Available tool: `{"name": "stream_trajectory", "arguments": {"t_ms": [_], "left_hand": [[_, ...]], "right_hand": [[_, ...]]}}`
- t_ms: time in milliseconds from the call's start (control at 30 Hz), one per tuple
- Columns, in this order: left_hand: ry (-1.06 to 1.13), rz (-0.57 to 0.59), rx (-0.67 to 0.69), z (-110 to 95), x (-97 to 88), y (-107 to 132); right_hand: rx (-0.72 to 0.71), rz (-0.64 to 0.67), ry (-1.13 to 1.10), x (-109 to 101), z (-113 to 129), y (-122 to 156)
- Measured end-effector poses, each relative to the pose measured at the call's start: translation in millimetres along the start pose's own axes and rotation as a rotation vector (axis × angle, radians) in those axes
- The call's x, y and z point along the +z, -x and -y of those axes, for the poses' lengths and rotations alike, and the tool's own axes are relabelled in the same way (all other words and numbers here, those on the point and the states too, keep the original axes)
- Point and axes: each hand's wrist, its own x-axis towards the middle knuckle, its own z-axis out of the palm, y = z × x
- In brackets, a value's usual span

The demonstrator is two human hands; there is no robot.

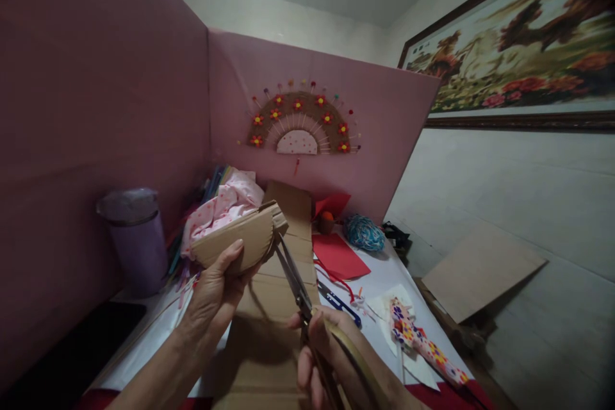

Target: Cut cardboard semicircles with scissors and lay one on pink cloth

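Note:
My left hand (216, 291) grips a curved, fan-shaped piece of brown cardboard (240, 240) and holds it up above the table. My right hand (321, 352) is closed on the handles of a pair of scissors (293, 275). The blades point up and left, and their tips meet the right edge of the cardboard piece. Below both hands a larger flat sheet of cardboard (278, 307) lies on the white table (384, 275).
A lilac lidded tumbler (136, 237) stands at left beside pink dotted cloth (225, 205). Red paper (339, 256), a blue yarn ball (364, 232), blue-handled scissors (341, 304) and a flowered paper figure (423, 343) lie at right. Pink boards (96, 109) carry a fan decoration (300, 123).

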Motion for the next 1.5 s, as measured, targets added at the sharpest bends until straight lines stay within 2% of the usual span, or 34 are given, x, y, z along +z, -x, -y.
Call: {"name": "stream_trajectory", "arguments": {"t_ms": [133,300,500,733,900,1167,1367,1500], "left_hand": [[0.009,0.013,0.004,0.2,1.1,2.9],[0.008,0.016,0.032,-4.2,-2.0,0.8],[0.008,0.065,0.057,-7.3,-0.2,2.8],[-0.011,0.023,-0.025,0.0,1.8,11.8],[-0.053,0.033,-0.027,2.4,-0.3,16.6],[-0.040,0.022,-0.065,6.0,7.6,25.5],[-0.022,-0.003,-0.083,12.8,13.5,24.9],[-0.040,0.026,-0.076,20.0,17.1,19.7]], "right_hand": [[-0.027,-0.040,-0.014,8.9,-1.3,-7.0],[-0.058,-0.031,0.032,14.5,3.9,-9.4],[-0.081,0.102,0.054,12.1,7.8,-8.2],[-0.144,-0.031,-0.005,21.6,3.1,-20.6],[-0.179,-0.110,-0.026,26.4,5.7,-20.6],[-0.247,-0.151,0.046,26.0,8.8,-27.8],[-0.317,-0.241,0.002,26.7,15.2,-22.1],[-0.303,-0.254,-0.053,19.0,7.0,-33.9]]}}
